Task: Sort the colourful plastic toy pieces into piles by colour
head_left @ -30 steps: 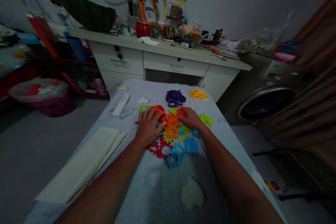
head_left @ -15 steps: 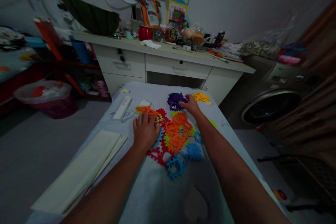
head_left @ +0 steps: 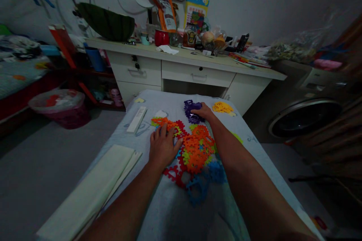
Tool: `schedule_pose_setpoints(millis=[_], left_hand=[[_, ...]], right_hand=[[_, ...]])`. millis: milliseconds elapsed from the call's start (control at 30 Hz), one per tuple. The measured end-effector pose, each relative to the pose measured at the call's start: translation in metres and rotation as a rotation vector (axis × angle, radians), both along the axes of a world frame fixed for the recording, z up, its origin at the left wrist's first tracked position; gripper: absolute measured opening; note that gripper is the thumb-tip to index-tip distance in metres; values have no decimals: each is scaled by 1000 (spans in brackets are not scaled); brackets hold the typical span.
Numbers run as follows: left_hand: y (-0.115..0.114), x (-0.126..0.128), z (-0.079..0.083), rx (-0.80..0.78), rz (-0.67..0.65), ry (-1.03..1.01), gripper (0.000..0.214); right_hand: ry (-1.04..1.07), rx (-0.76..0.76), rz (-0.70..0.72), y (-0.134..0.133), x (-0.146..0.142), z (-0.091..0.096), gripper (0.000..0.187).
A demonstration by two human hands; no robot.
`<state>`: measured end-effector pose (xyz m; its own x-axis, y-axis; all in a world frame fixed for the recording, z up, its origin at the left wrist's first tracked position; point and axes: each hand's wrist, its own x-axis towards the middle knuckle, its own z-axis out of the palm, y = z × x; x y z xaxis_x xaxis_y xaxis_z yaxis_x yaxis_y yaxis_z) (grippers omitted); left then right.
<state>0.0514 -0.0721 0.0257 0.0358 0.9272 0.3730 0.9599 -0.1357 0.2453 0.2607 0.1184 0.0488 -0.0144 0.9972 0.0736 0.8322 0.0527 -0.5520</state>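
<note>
Flat plastic pieces with toothed edges lie spread on a cloth-covered table [head_left: 147,211]. My left hand [head_left: 164,147] rests palm down with its fingers apart, at the left side of the mixed pile. Beneath and beside its fingertips are orange pieces [head_left: 198,154] and red pieces [head_left: 181,179]; blue pieces [head_left: 196,190] lie at the near end. At the far side, my right hand [head_left: 204,113] grips the right edge of a cluster of purple toothed pieces [head_left: 190,111], thumb on top. Its other fingers are partly hidden. Yellow pieces [head_left: 223,107] are heaped just to its right.
On the table's left lie a white narrow box [head_left: 137,120] and a folded cream sheet [head_left: 90,192]. A cluttered white desk [head_left: 135,67] stands beyond the far edge. A washing machine [head_left: 294,109] is at right, a pink bin [head_left: 63,111] at left.
The whole view has shifted slightly, scene moving right and down. My right hand's fingers have closed further over the purple pieces, and the cluster has changed shape. My left hand stays at the pile.
</note>
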Motion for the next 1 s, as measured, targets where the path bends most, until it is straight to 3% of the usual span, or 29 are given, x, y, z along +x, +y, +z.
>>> schedule_pose_setpoints(millis=[100, 167, 367, 467, 533, 600, 733, 833, 900, 1000], left_hand=[[0, 1, 0, 12, 1, -25, 52], [0, 1, -1, 22, -8, -58, 52], [8, -7, -5, 73, -28, -316, 48], [11, -12, -6, 128, -33, -534, 49], [12, -15, -6, 164, -49, -628, 50], [12, -16, -5, 186, -70, -679, 48], [10, -17, -4, 173, -108, -697, 41], [9, -16, -2, 134, -123, -633, 36], [9, -15, -2, 109, -132, -571, 32], [9, -13, -2, 85, -127, -499, 28]], right_hand=[[96, 61, 13, -14, -5, 5, 58], [143, 93, 92, -27, -7, 10, 53], [213, 97, 400, -86, -17, 32, 69], [309, 18, 605, -110, -24, 42, 68], [416, -75, 709, -112, -26, 45, 56], [454, -78, 665, -100, -26, 46, 41], [223, 89, 246, -51, -27, 38, 33], [7, 49, 16, -21, -38, 29, 68], [-89, -33, -16, -9, -50, 24, 96], [-168, -147, 16, 2, -67, 17, 109]])
